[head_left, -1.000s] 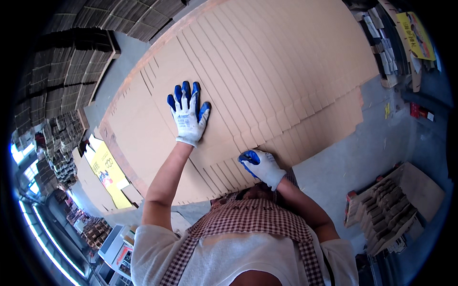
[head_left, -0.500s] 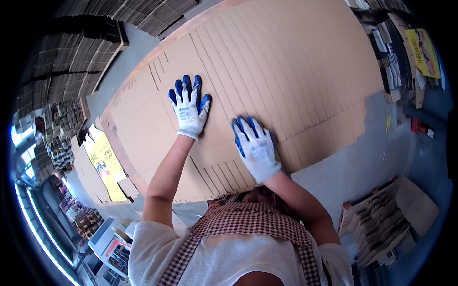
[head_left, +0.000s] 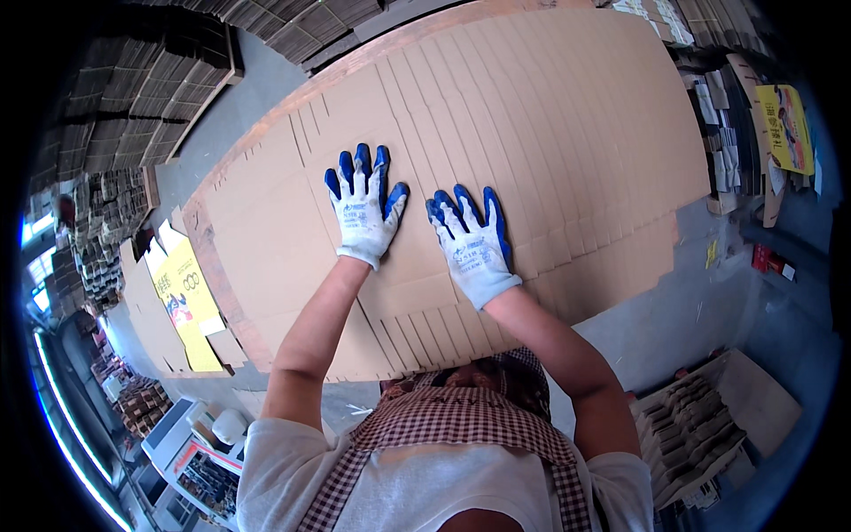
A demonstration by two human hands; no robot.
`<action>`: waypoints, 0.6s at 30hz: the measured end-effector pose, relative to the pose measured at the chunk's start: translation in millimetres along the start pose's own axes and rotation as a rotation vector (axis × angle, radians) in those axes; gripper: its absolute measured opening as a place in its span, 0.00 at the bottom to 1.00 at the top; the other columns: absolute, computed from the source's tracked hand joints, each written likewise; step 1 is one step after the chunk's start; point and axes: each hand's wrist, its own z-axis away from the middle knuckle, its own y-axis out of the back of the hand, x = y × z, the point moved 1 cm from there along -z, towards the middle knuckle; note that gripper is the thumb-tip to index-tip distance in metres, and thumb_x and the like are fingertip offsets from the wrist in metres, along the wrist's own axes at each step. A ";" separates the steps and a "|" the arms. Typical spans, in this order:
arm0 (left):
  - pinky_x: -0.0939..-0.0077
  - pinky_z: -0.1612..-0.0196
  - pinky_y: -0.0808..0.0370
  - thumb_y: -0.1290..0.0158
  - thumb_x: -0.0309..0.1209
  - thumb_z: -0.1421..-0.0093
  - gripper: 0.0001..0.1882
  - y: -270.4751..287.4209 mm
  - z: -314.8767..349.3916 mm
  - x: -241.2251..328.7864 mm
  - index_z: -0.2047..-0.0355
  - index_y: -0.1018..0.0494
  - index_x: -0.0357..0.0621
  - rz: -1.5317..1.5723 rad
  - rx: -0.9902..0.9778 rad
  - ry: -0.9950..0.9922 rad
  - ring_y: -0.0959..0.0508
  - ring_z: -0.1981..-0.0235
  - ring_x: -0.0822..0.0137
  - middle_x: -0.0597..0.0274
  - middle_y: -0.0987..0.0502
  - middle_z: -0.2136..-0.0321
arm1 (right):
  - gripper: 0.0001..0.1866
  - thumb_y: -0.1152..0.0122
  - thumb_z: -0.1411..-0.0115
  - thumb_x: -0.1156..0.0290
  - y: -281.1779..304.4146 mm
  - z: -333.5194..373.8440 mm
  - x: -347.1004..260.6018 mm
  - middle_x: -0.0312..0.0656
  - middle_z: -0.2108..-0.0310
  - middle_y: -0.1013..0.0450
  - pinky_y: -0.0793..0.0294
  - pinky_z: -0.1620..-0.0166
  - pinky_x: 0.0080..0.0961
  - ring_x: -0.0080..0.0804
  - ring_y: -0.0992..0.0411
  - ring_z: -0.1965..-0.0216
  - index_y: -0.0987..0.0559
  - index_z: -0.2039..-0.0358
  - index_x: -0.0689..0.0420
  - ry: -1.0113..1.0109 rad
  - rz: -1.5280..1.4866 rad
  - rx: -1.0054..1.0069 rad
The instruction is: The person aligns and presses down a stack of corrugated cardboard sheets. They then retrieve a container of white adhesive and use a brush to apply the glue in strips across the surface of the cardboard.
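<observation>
Overlapping brown cardboard sheets (head_left: pixel 567 142) lie fanned out in front of me, their edges forming a row of parallel steps. My left hand (head_left: pixel 361 208), in a white work glove with blue-coated fingers, rests flat on the sheets left of the middle, fingers spread. A matching glove covers my right hand (head_left: pixel 470 239), which lies palm down on the cardboard a little nearer and to the right, its fingers apart. Neither hand holds anything. Slotted flaps (head_left: pixel 425 335) show along the near edge of the sheets, close to my checked apron (head_left: pixel 461 415).
A worn wooden board (head_left: pixel 208 239) shows under the cardboard. Left of it lies a yellow printed sheet (head_left: pixel 188 293) on cardboard. Bundled cardboard stacks (head_left: pixel 133 97) stand at far left. An open box of folded cardboard (head_left: pixel 700 426) sits at lower right, and a white machine (head_left: pixel 191 457) at lower left.
My right hand has slid forward over the cardboard and its fingers have spread. My left hand appears slightly farther right, still flat. The whole view has shifted a little.
</observation>
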 end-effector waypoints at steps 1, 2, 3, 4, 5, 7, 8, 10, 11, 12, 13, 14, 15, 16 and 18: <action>0.44 0.29 0.62 0.50 0.45 0.34 0.34 -0.5 0.7 -0.7 0.29 0.44 0.55 0.005 0.006 0.004 0.53 0.28 0.45 0.52 0.49 0.29 | 0.30 0.58 0.32 0.61 -0.7 0.6 0.2 0.35 0.29 0.45 0.62 0.30 0.64 0.41 0.51 0.28 0.41 0.30 0.47 -0.006 -0.009 0.041; 0.44 0.29 0.62 0.50 0.44 0.34 0.34 -1.7 2.0 -2.2 0.29 0.44 0.55 0.011 0.012 0.007 0.53 0.28 0.45 0.52 0.48 0.29 | 0.30 0.58 0.32 0.61 -1.0 1.6 -0.9 0.35 0.29 0.45 0.62 0.30 0.64 0.41 0.51 0.28 0.41 0.30 0.47 0.003 -0.004 0.025; 0.44 0.29 0.62 0.50 0.44 0.34 0.34 -4.4 0.2 -1.6 0.29 0.44 0.55 0.023 0.022 0.002 0.53 0.28 0.45 0.52 0.48 0.29 | 0.30 0.58 0.32 0.62 1.3 1.5 0.3 0.35 0.29 0.45 0.62 0.30 0.64 0.41 0.51 0.28 0.41 0.30 0.48 0.005 0.007 0.011; 0.44 0.29 0.62 0.49 0.44 0.34 0.34 -4.7 0.4 -1.5 0.30 0.44 0.54 0.025 0.022 0.007 0.52 0.28 0.45 0.53 0.47 0.29 | 0.30 0.58 0.32 0.62 4.2 1.0 1.0 0.35 0.29 0.45 0.62 0.30 0.64 0.41 0.51 0.28 0.41 0.30 0.48 0.004 0.017 -0.004; 0.44 0.29 0.62 0.49 0.43 0.34 0.34 -4.6 1.0 -2.6 0.30 0.44 0.54 0.024 0.021 0.006 0.52 0.28 0.46 0.53 0.48 0.29 | 0.31 0.64 0.31 0.62 6.8 -1.4 -0.9 0.34 0.26 0.53 0.65 0.31 0.68 0.42 0.55 0.26 0.48 0.27 0.47 0.011 0.056 -0.133; 0.45 0.29 0.61 0.49 0.43 0.34 0.35 -5.2 0.0 -1.7 0.29 0.45 0.53 0.014 0.030 0.003 0.52 0.28 0.46 0.53 0.48 0.29 | 0.31 0.64 0.31 0.62 6.3 -2.1 -0.5 0.33 0.25 0.54 0.65 0.31 0.68 0.41 0.55 0.26 0.48 0.27 0.47 0.006 0.088 -0.130; 0.45 0.29 0.61 0.49 0.43 0.34 0.35 -6.1 0.2 -2.4 0.29 0.45 0.53 0.013 0.042 -0.011 0.52 0.28 0.46 0.54 0.48 0.29 | 0.31 0.65 0.31 0.62 8.6 -1.5 -0.7 0.33 0.25 0.55 0.66 0.31 0.68 0.40 0.55 0.26 0.49 0.27 0.47 0.003 0.086 -0.136; 0.44 0.28 0.63 0.48 0.46 0.35 0.37 -8.7 0.9 -6.0 0.29 0.46 0.54 0.008 0.036 -0.013 0.54 0.27 0.46 0.54 0.49 0.28 | 0.31 0.64 0.31 0.62 9.2 -1.9 0.0 0.33 0.25 0.55 0.66 0.31 0.67 0.39 0.56 0.26 0.48 0.27 0.47 0.009 0.046 -0.132; 0.44 0.28 0.63 0.48 0.45 0.36 0.37 -8.1 0.4 -5.9 0.29 0.46 0.54 0.011 0.035 -0.016 0.54 0.27 0.46 0.54 0.49 0.28 | 0.32 0.64 0.31 0.62 10.2 -1.5 0.9 0.33 0.25 0.55 0.67 0.31 0.67 0.39 0.56 0.26 0.48 0.27 0.47 0.008 0.026 -0.131; 0.44 0.28 0.64 0.48 0.45 0.36 0.37 -11.2 1.9 -9.7 0.29 0.46 0.53 -0.004 0.039 -0.017 0.54 0.27 0.47 0.55 0.49 0.28 | 0.32 0.64 0.31 0.62 10.9 -0.6 0.9 0.34 0.25 0.55 0.68 0.31 0.67 0.40 0.56 0.25 0.48 0.27 0.47 0.023 0.013 -0.136; 0.45 0.28 0.63 0.48 0.44 0.35 0.37 -9.6 1.2 -9.5 0.29 0.46 0.53 0.000 0.039 -0.012 0.54 0.27 0.47 0.56 0.50 0.28 | 0.31 0.61 0.32 0.61 9.8 3.0 1.4 0.37 0.27 0.50 0.63 0.30 0.63 0.41 0.53 0.26 0.44 0.29 0.49 0.002 -0.062 -0.063; 0.45 0.28 0.63 0.49 0.44 0.35 0.36 -7.5 -3.0 -7.3 0.29 0.46 0.53 0.019 0.052 -0.035 0.54 0.27 0.47 0.56 0.50 0.28 | 0.30 0.59 0.32 0.60 10.8 13.9 6.0 0.39 0.28 0.46 0.60 0.31 0.60 0.41 0.50 0.28 0.41 0.30 0.50 -0.015 -0.179 0.031; 0.46 0.28 0.63 0.49 0.43 0.35 0.36 -5.4 -4.8 -6.0 0.29 0.46 0.53 0.035 0.060 -0.056 0.54 0.27 0.47 0.56 0.50 0.28 | 0.29 0.57 0.32 0.60 18.9 27.8 10.0 0.40 0.30 0.43 0.56 0.31 0.57 0.41 0.47 0.29 0.38 0.32 0.51 -0.027 -0.299 0.124; 0.46 0.28 0.62 0.50 0.42 0.34 0.35 -5.0 -8.8 -4.6 0.29 0.46 0.52 -0.012 0.085 -0.081 0.54 0.27 0.47 0.55 0.50 0.28 | 0.26 0.52 0.33 0.59 24.4 43.5 13.5 0.42 0.36 0.35 0.48 0.33 0.49 0.42 0.40 0.34 0.32 0.36 0.52 -0.019 -0.336 0.241; 0.46 0.28 0.62 0.49 0.36 0.36 0.36 6.1 -19.1 5.5 0.29 0.45 0.51 0.056 0.114 -0.087 0.53 0.27 0.48 0.54 0.50 0.28 | 0.24 0.47 0.35 0.58 28.0 74.8 17.9 0.43 0.44 0.29 0.38 0.40 0.44 0.40 0.32 0.43 0.27 0.42 0.53 -0.067 -0.552 0.296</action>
